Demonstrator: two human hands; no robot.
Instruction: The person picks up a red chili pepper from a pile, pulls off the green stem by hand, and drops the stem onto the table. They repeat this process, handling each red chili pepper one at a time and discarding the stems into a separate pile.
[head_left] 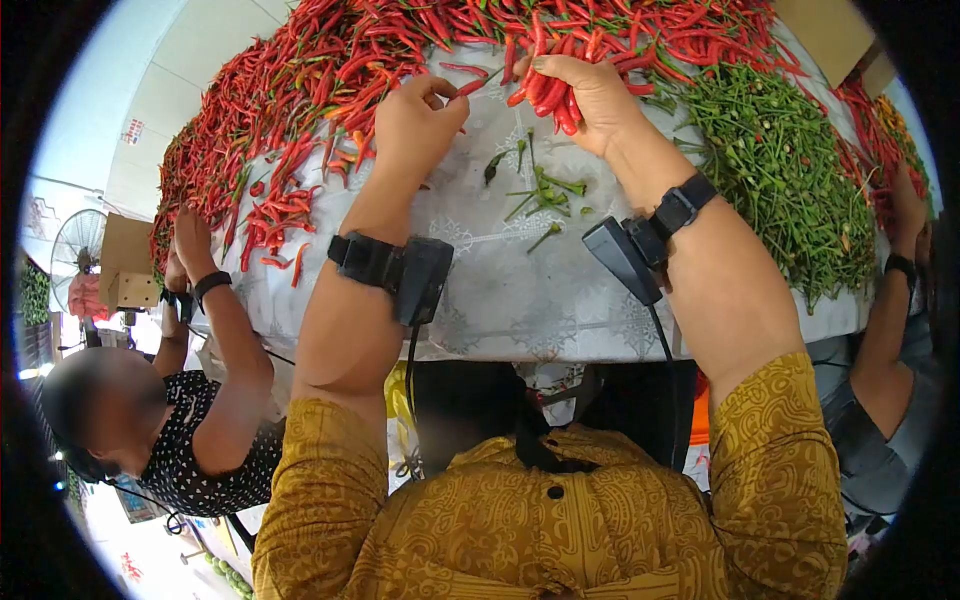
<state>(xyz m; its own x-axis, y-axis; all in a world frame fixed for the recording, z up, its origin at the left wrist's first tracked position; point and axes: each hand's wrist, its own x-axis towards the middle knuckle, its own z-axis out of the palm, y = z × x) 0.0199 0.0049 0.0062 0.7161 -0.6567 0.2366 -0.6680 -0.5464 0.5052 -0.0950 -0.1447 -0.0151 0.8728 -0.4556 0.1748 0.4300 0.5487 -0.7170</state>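
My left hand (418, 118) pinches a single red chili pepper (471, 87) between thumb and fingertips, just above the table. Facing it, my right hand (592, 98) is wrapped round a bunch of red chili peppers (550, 92), with their tips poking out below the fingers. Beyond both hands spreads a large heap of red chilies (330, 60). Several loose green stems (543, 190) lie on the white patterned cloth (480, 270) between my forearms. To the right of my right hand is a big pile of green stems (780, 160).
A person in a dotted top (215, 440) works at the left edge of the heap. Another person's arm (885, 320) reaches in at the far right. A cardboard box (128, 260) and a fan (78, 240) stand at left. Cabled devices (425, 280) are strapped to my wrists.
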